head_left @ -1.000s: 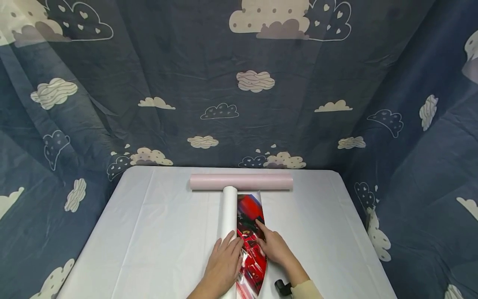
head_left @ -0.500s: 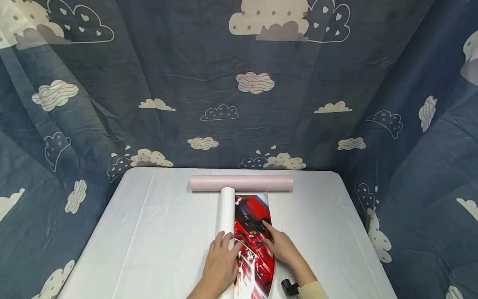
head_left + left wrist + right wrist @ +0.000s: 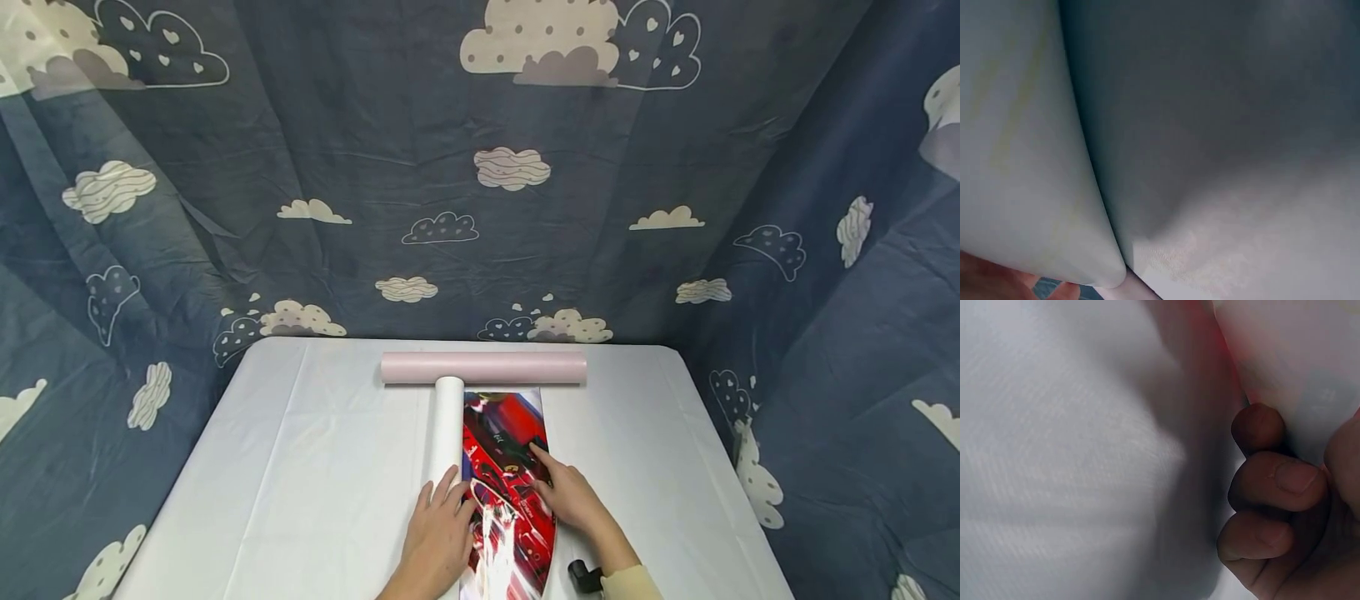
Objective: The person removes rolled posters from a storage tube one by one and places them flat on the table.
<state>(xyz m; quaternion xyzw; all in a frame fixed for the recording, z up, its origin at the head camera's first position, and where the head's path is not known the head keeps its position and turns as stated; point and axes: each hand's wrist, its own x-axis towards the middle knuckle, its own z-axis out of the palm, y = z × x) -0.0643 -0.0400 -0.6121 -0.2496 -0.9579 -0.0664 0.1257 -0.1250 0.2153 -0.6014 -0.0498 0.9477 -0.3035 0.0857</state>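
A glossy poster (image 3: 498, 442) with a red racing car picture lies partly unrolled on the white table. Along its left side runs the rest of it as a white roll (image 3: 448, 421). My left hand (image 3: 437, 533) rests on that roll, fingers spread and fairly straight. My right hand (image 3: 572, 500) holds the poster's right edge, its index finger and thumb on the printed face. In the right wrist view, curled fingers (image 3: 1279, 481) sit at the poster's edge. The left wrist view shows the white roll (image 3: 1029, 156) close up, with fingers (image 3: 997, 278) at the bottom.
A pale pink roll (image 3: 483, 368) lies crosswise at the back of the white table (image 3: 315, 467), just beyond the poster's far end. A black object (image 3: 583, 577) is beside the right sleeve (image 3: 630, 583). A dark blue cloud-print curtain (image 3: 337, 125) surrounds the table.
The white roll and my left hand have moved left. My right hand has shifted right with the poster's edge, so a wider strip of the picture shows.
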